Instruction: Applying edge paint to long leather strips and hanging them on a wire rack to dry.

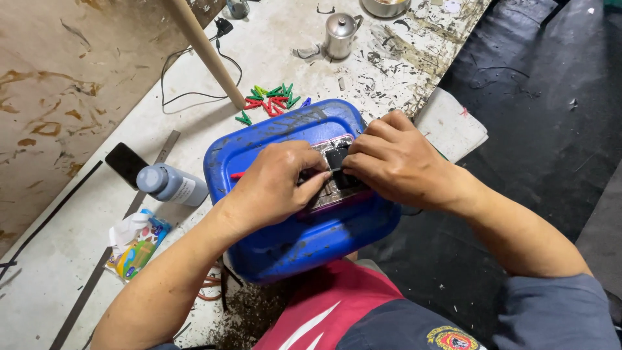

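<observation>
A blue plastic canister (272,139) lies on its side at the edge of the worktable, partly over my lap. On its top face rests a small opened device (334,170) with a pink rim, a silvery inside and a black part. My left hand (275,181) presses on the device's left side, fingers curled over it. My right hand (395,159) grips its right side, fingertips on the black part. Most of the device is hidden under my fingers.
A grey bottle (170,184) lies left of the canister beside a black phone (124,163) and a colourful packet (135,243). Red and green clothes pegs (269,100) sit behind, near a wooden stick (206,52), a metal pot (340,34) and a black cable (188,78).
</observation>
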